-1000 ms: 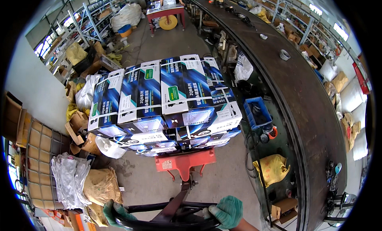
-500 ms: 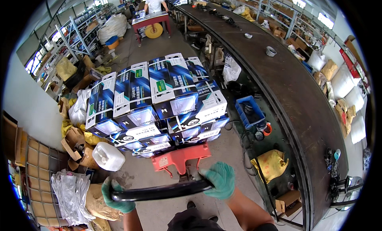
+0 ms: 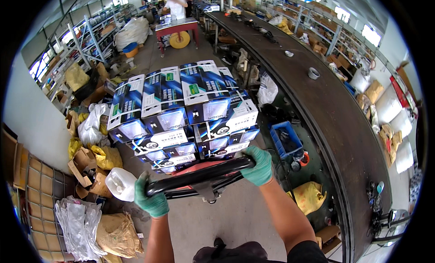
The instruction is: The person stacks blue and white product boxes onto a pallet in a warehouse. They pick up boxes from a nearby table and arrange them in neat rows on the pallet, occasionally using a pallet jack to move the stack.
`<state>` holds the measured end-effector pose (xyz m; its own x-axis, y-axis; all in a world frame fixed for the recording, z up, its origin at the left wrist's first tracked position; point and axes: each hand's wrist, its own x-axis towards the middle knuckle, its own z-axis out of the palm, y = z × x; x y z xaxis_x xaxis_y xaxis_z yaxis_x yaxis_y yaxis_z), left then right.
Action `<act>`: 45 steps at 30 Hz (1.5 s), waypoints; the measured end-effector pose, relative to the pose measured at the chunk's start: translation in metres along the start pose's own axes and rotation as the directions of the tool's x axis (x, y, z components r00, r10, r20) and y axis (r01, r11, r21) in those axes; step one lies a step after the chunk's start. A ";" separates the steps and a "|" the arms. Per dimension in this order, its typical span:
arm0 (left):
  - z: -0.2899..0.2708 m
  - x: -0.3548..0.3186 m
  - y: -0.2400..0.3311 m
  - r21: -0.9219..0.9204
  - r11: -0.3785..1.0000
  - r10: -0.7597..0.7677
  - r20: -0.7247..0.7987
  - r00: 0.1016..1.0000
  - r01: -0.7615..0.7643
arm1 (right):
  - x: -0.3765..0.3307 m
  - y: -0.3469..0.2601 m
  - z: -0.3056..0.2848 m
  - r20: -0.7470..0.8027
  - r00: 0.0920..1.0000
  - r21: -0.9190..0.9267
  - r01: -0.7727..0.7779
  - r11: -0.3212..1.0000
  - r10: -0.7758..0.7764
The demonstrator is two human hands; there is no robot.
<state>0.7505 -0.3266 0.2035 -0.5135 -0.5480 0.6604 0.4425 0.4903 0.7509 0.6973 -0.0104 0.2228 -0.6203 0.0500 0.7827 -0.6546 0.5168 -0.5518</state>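
White jug (image 3: 121, 183) on the floor, 9 o'clock from the black handle (image 3: 201, 175). Person's gloved left hand (image 3: 152, 197) wrapped round its left end. Carton stack (image 3: 174, 119) at 12, just beyond. Gloved right hand (image 3: 257, 168) gripping the right end. From here, blue crate (image 3: 292, 153) at 2, dark tabletop (image 3: 335, 109) past it.

A grey floor (image 3: 235, 220) spreads beneath me, a pale wall (image 3: 37, 97) rises on my left, and beyond it I see crowded metal shelving (image 3: 92, 34). On my right a long dark workbench (image 3: 335, 120) runs toward the far end of the room, where a red-framed table (image 3: 176, 30) stands. Past the workbench, more racks (image 3: 335, 38) line that side, and bright windows (image 3: 371, 35) glow white above them.
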 end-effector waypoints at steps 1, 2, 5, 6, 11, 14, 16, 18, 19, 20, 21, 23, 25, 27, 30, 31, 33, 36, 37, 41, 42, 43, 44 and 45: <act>0.004 0.000 0.002 0.007 0.999 0.048 -0.004 0.999 -0.048 | 0.002 -0.003 -0.001 0.012 1.000 0.004 -0.013 1.000 0.012; -0.001 -0.002 0.001 0.048 0.997 0.056 0.034 0.998 -0.057 | 0.004 -0.008 -0.003 0.002 1.000 -0.072 -0.017 0.997 0.017; -0.005 -0.013 0.011 0.152 0.987 0.038 0.113 0.993 -0.055 | 0.006 0.007 -0.003 -0.033 0.999 -0.048 0.021 0.999 -0.023; -0.004 -0.017 0.012 0.139 0.988 0.057 0.101 0.993 -0.071 | 0.005 0.016 -0.002 -0.026 1.000 -0.025 -0.008 1.000 0.007; -0.002 -0.027 0.006 0.054 0.994 0.100 -0.015 0.995 -0.099 | -0.003 0.024 0.000 0.024 1.000 0.069 -0.012 0.998 0.010; -0.014 -0.030 -0.016 0.095 0.995 0.042 -0.026 0.999 -0.039 | -0.006 0.018 0.002 0.082 0.996 0.070 -0.034 0.997 0.028; -0.016 -0.028 -0.020 0.039 0.999 0.006 -0.052 0.999 -0.004 | -0.007 0.009 0.003 0.065 0.998 0.016 -0.014 1.000 0.013; -0.019 -0.027 -0.021 -0.161 0.985 -0.075 -0.041 0.996 0.068 | -0.011 0.009 0.010 0.051 0.999 0.045 0.009 0.999 -0.011; -0.039 -0.023 -0.049 0.025 0.997 -0.073 -0.047 0.996 0.074 | -0.007 -0.006 0.013 0.073 0.997 0.036 0.027 0.999 -0.029; -0.037 -0.023 -0.047 0.007 0.999 -0.036 -0.030 0.999 0.036 | -0.009 -0.005 0.013 0.064 0.997 0.025 0.030 0.999 -0.032; -0.034 -0.023 -0.042 -0.015 1.000 0.002 -0.014 1.000 -0.002 | -0.011 -0.005 0.011 0.054 0.998 0.011 0.036 0.999 -0.037; -0.035 -0.018 -0.053 -0.024 0.999 0.027 -0.017 0.999 -0.027 | -0.013 -0.003 0.015 0.073 0.996 0.005 0.042 0.999 -0.043; -0.039 -0.016 -0.052 -0.003 0.999 0.051 -0.012 0.999 -0.051 | -0.018 -0.007 0.018 0.100 0.994 0.010 0.046 0.999 -0.047; -0.034 -0.009 -0.054 -0.034 0.999 0.027 -0.005 1.000 -0.027 | -0.023 -0.008 0.020 0.121 0.992 0.006 0.047 0.999 -0.047; -0.034 0.008 -0.064 0.055 0.983 0.176 -0.017 0.984 -0.175 | -0.033 -0.024 0.021 0.132 0.991 0.032 0.027 0.999 -0.031; -0.031 0.014 -0.067 0.083 0.957 0.280 -0.002 0.960 -0.278 | -0.039 -0.028 0.021 0.120 0.992 0.040 0.023 0.999 -0.028; -0.049 0.026 -0.101 -0.103 0.992 -0.063 0.069 0.996 0.070 | -0.051 -0.042 0.027 0.137 0.991 0.023 -0.005 1.000 0.002; -0.035 0.040 -0.094 -0.074 0.983 0.173 0.054 0.984 -0.168 | -0.061 -0.055 0.030 0.053 0.997 -0.024 0.057 0.998 -0.056; -0.033 0.042 -0.090 -0.042 0.985 0.172 0.073 0.982 -0.169 | -0.061 -0.059 0.030 0.076 0.997 -0.019 0.015 1.000 -0.014; -0.028 0.046 -0.100 -0.064 0.990 0.130 0.067 0.989 -0.126 | -0.057 -0.071 0.020 0.101 0.988 0.013 -0.120 0.993 0.118; -0.026 0.043 -0.094 -0.081 0.993 0.088 0.092 0.992 -0.080 | -0.058 -0.071 0.017 0.103 0.985 0.013 -0.143 0.990 0.141; -0.025 0.041 -0.087 -0.095 0.995 0.047 0.121 0.992 -0.035 | -0.059 -0.067 0.015 0.104 0.981 0.015 -0.168 0.986 0.165; -0.025 0.041 -0.080 -0.099 0.994 0.059 0.131 0.990 -0.046 | -0.058 -0.065 0.015 0.106 0.979 0.011 -0.178 0.984 0.176; -0.026 0.037 -0.072 -0.105 0.993 0.066 0.141 0.988 -0.051 | -0.058 -0.063 0.013 0.110 0.976 0.002 -0.188 0.982 0.187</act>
<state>0.7185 -0.3996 0.1746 -0.5816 -0.4133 0.7007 0.5433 0.4437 0.7127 0.7690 -0.0570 0.2086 -0.7753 0.0511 0.6296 -0.5274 0.4961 -0.6897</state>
